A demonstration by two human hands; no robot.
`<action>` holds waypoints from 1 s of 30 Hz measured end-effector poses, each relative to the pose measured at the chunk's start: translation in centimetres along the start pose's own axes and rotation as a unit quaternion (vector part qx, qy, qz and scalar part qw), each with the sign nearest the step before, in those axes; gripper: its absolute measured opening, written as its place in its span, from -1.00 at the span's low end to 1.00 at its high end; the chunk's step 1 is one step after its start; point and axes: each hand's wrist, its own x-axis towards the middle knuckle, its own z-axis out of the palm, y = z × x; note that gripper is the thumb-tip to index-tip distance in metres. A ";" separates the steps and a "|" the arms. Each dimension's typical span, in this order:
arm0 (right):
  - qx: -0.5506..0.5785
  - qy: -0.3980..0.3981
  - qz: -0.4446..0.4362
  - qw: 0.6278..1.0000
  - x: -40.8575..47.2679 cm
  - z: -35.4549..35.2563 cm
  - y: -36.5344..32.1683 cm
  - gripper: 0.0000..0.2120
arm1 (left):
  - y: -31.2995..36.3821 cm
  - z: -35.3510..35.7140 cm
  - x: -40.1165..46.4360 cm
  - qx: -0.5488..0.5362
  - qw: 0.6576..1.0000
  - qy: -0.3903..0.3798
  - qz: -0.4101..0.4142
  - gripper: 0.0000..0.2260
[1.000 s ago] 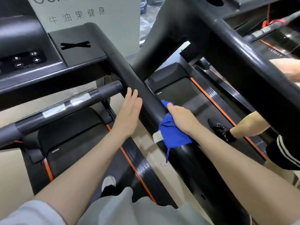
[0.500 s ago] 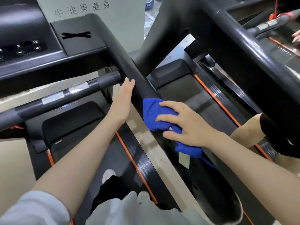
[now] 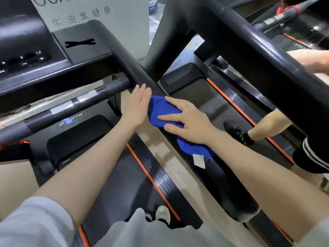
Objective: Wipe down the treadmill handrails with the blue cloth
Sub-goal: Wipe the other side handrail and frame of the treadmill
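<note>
The blue cloth (image 3: 160,111) is draped over the black right handrail (image 3: 229,186) of my treadmill, with a white tag hanging from its lower end. My right hand (image 3: 188,120) lies flat on the cloth with fingers spread, pressing it onto the rail. My left hand (image 3: 137,106) rests flat against the rail's inner side, fingers together, touching the cloth's upper edge. The rail runs up to the console (image 3: 32,57) at the upper left.
A black crossbar (image 3: 71,106) with silver sensor strips spans below the console. The belt and orange-edged side rail (image 3: 153,177) lie beneath my arms. Another person's leg and shoe (image 3: 238,132) stand on the neighbouring treadmill, whose thick handrail (image 3: 263,59) crosses the upper right.
My right hand has slid the cloth up the handrail until it meets my left hand. The hand has flattened from a loose grasp to spread fingers.
</note>
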 end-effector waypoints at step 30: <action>0.082 0.066 0.328 0.939 -2.8 0.4 -1.4 -0.60 | -1.4 2.7 -3.8 0.079 0.989 -0.077 0.099 -0.59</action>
